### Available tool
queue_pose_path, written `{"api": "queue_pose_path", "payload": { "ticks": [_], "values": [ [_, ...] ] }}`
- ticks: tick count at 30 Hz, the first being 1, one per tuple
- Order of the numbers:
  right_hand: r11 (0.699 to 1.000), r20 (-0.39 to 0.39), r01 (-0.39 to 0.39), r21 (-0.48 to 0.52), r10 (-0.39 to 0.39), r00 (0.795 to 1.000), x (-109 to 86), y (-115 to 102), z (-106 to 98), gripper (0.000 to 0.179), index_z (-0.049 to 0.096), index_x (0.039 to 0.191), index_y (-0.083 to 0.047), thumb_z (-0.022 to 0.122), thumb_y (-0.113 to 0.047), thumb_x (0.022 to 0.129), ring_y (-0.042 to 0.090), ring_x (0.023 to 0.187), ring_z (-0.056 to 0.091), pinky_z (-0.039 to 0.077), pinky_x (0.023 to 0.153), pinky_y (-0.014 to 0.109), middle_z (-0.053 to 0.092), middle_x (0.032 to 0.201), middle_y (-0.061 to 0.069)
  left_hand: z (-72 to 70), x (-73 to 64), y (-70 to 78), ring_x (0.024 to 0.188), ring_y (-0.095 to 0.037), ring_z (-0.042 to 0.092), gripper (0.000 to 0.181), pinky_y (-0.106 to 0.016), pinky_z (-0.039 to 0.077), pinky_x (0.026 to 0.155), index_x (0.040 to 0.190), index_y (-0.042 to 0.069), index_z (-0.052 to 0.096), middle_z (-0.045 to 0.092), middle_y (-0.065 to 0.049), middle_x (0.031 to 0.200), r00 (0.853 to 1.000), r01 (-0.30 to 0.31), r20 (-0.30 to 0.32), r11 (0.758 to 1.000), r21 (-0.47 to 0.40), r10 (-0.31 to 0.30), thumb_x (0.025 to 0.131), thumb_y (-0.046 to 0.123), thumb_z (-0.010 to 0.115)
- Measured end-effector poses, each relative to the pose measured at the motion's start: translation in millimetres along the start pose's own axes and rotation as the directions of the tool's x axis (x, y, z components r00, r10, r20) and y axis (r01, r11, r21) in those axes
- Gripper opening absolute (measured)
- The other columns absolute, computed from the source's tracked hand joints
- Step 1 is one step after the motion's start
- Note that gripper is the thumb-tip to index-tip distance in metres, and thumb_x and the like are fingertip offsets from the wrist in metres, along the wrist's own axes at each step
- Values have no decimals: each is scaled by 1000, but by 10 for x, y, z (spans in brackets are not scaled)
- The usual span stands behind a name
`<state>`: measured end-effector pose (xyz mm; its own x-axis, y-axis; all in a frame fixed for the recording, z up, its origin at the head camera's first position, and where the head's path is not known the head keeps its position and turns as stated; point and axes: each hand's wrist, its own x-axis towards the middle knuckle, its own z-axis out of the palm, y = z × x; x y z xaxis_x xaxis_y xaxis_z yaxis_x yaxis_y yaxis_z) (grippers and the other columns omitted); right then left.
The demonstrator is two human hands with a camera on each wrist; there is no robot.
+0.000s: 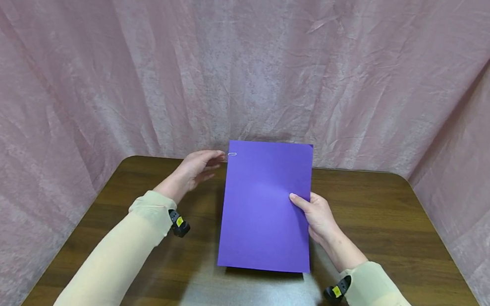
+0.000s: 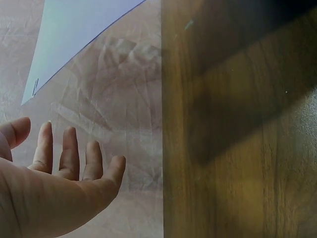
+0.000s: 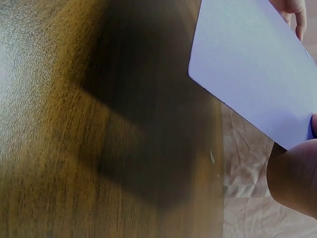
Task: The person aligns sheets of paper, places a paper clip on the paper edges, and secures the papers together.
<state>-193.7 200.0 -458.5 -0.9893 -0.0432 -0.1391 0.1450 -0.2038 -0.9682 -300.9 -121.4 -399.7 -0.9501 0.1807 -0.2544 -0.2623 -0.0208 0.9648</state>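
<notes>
My right hand grips a purple sheet by its right edge, thumb on the front and the other fingers behind it. The sheet is held up over the table, and its shadow falls below. Near its upper left corner a paper clip sits on the left edge; the clip also shows in the left wrist view. Beside that corner is my left hand, its fingers relaxed and nothing between them. In the left wrist view the left fingers are spread, palm showing, apart from the sheet.
A brown wooden table with rounded far corners lies under both hands. Pink curtains hang behind it and along both sides. Each wrist wears a small black camera on a strap over a pale sleeve.
</notes>
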Motion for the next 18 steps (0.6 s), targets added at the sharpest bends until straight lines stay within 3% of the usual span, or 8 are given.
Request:
{"api": "queue_pose_path", "payload": {
  "ticks": [8,18],
  "values": [
    [1000,-5,1,-17,-1,1000,-5,-9,-15,9,71,108,-13,67,-17,101,16,76,72,60,68,34,75,85,0,-107,-9,-31,131,-26,52,49,-43,39,112,150,6,50,52,-13,151,1000,11,14,1000,-1,-11,107,29,55],
    [1000,-6,-3,2,3,1000,-10,-16,-36,4,71,102,-16,68,-17,100,16,73,72,60,66,34,75,83,0,-252,-54,-76,132,-25,52,50,-41,42,108,152,11,48,53,-10,151,999,41,-19,999,-24,-42,107,32,55]
  ]
}}
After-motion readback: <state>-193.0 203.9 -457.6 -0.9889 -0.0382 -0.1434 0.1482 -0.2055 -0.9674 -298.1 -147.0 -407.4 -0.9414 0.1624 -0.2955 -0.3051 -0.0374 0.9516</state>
